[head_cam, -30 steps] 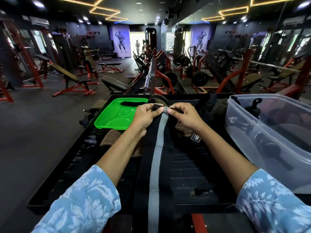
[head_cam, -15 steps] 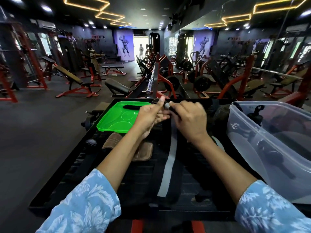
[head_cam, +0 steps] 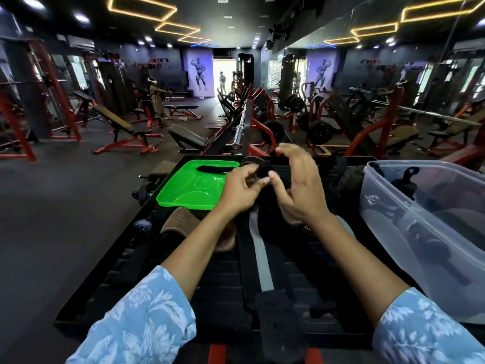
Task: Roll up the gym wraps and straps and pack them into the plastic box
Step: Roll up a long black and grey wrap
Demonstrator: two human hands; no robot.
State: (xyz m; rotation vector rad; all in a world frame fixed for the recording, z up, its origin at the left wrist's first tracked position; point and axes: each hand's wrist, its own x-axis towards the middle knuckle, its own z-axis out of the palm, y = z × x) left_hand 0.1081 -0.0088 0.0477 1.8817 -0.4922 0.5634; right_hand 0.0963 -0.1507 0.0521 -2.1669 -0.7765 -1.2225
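A long black gym wrap with a grey stripe point(head_cam: 258, 248) lies along the black slatted platform point(head_cam: 215, 282), and its velcro end point(head_cam: 275, 321) is nearest me. Its far end is wound into a small black roll point(head_cam: 263, 169). My left hand point(head_cam: 240, 190) pinches that roll between thumb and fingers. On the roll's other side is my right hand point(head_cam: 299, 187), with its thumb at the roll and its curved fingers lifted above it. The clear plastic box point(head_cam: 378, 206) stands at the right with dark straps inside.
A green lid point(head_cam: 189, 190) lies at the far left of the platform with a black strap point(head_cam: 215, 168) on it. Brown leather pads point(head_cam: 181, 222) sit under my left forearm. Benches, racks and a barbell fill the gym floor beyond. A person stands far left.
The roll at the wrap's far end has grown and the flat length has drawn away from me. My right fingers have lifted off the wrap. The view has tilted slightly.
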